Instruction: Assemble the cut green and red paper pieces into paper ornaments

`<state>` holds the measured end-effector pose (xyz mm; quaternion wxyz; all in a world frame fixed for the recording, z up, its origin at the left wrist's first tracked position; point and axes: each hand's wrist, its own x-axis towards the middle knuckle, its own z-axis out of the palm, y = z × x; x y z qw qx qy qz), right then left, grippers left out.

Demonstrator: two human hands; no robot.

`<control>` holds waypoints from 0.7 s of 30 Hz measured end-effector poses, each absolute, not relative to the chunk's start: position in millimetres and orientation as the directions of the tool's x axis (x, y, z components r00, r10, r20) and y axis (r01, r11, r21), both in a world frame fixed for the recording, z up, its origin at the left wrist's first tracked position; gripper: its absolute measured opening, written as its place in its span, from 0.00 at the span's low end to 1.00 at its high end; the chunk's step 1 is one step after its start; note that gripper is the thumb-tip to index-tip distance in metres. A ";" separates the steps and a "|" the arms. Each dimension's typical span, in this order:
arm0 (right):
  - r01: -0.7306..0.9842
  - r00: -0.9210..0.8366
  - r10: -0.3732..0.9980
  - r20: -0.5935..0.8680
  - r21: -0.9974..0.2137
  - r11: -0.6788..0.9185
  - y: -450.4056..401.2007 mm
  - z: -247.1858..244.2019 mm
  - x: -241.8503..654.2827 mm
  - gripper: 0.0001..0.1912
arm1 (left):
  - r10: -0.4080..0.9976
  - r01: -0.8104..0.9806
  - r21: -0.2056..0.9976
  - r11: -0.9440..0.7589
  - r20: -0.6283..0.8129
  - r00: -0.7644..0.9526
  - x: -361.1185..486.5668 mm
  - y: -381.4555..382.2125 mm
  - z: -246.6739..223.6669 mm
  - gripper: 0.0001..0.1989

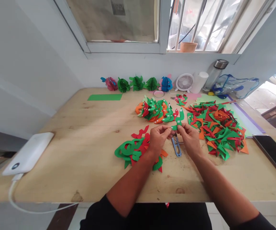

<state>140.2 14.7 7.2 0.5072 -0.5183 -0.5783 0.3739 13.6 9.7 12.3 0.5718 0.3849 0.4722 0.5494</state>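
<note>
A green paper piece (179, 116) is held above the bench (85, 179), with clock directions taken from it and twelve pointing away from the person. The left hand (159, 138) and right hand (190, 138) pinch its lower end, fingers closed on the paper and nearly meeting.

Directly at six, blue-handled snips (176, 146) lie under the hands, their upper part partly hidden. At eight, flat red, green and orange cut-outs (128, 150) lie partly covered by the left forearm. A crowded row of patterned cut-outs (155, 110) stretches toward nine, its near end right beside the piece. Toward three, a heap of scraps (221, 127) spreads close to the right hand, a phone (274, 155) beyond it.

Farther out are folded paper figures (137, 83) between ten and twelve, a white fan (185, 82) near twelve, a bottle (214, 76) at one, and a clear pouch (239, 86) at two.
</note>
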 end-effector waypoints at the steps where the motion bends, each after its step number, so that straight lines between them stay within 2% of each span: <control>1: 0.207 0.056 0.979 0.195 -0.962 0.180 14.2 8.0 140.2 0.12 | 0.992 -0.263 0.959 0.104 -0.119 -0.042 13.4 9.8 12.1 0.08; 14: 0.122 0.052 0.984 0.170 -0.979 0.163 14.6 5.8 140.0 0.11 | 0.993 -0.232 0.968 0.096 -0.109 -0.045 11.9 10.4 11.6 0.10; 21: 0.144 0.055 0.984 0.167 -0.977 0.157 15.1 3.8 140.8 0.12 | 0.994 -0.223 0.971 0.085 -0.097 -0.044 12.2 10.0 12.1 0.10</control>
